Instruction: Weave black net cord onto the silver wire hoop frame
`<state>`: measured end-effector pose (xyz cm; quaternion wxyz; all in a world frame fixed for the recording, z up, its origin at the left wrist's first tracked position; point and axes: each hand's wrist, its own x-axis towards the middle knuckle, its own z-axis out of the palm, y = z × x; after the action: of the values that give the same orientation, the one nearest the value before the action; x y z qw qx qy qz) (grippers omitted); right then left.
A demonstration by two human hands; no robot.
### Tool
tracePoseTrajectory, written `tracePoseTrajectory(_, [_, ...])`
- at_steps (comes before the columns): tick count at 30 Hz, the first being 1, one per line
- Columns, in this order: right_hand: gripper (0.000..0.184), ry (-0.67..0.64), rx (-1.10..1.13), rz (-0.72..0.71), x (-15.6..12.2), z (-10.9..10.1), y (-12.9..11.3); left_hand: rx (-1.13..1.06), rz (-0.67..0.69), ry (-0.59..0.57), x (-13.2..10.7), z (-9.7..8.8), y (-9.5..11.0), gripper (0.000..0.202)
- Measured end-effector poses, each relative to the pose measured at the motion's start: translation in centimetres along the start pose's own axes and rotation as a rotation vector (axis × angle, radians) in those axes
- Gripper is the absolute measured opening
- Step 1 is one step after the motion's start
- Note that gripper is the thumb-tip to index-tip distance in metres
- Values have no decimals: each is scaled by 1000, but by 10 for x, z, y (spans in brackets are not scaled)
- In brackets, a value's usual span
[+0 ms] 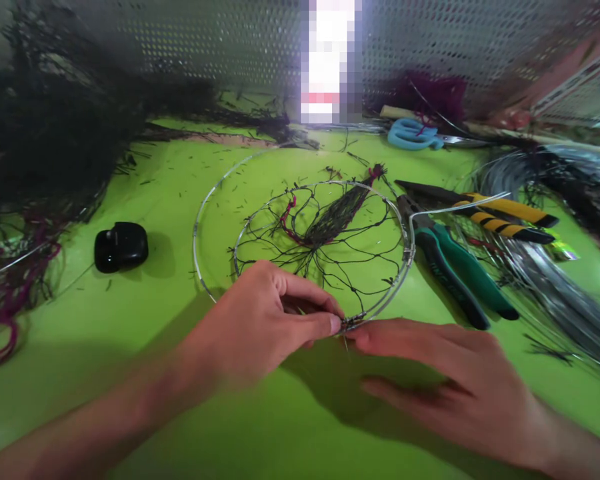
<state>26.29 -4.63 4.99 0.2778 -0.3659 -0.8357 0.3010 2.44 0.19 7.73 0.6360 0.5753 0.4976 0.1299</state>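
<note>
A larger wire hoop (196,227) and a smaller wire ring strung with dark netting (347,265) lie over each other on the green table. The net's bunched middle (337,215) has reddish cord around it. At the near side of the rings, my left hand (265,320) pinches the wire between thumb and fingertips, where dark thread is wrapped round it. My right hand (445,373) is just right of that spot, its index fingertip at the wire and its thumb held apart below. A thin end sticks down between the hands.
To the right lie green-handled pliers (455,267), yellow-and-black pliers (500,213) and a bundle of wire (555,293). Blue-handled scissors (415,135) lie at the back. A black case (121,247) is at left, near a dark netting heap (45,133) and purple-handled scissors (5,333).
</note>
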Motion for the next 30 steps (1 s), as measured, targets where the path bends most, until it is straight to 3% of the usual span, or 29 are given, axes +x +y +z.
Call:
tracePoseTrajectory(2, [26, -31, -193, -230, 4, -5, 7, 1, -6, 0, 0, 1, 0, 14])
tracePoseTrajectory(5, [24, -20, -341, -440, 11, -7, 8, 22, 4, 10, 0, 3, -1, 15])
tracePoseTrajectory(10, [21, -76, -453, -569, 18, -3, 2, 63, 22, 7, 0, 4, -4, 15])
tracePoseTrajectory(14, [18, -44, -537, -642, 17, -3, 1, 101, 32, 4, 0, 5, -3, 18])
tracePoseTrajectory(30, [18, 135, -136, -319, 23, 8, 8, 214, 156, -38, 0, 6, -9, 21])
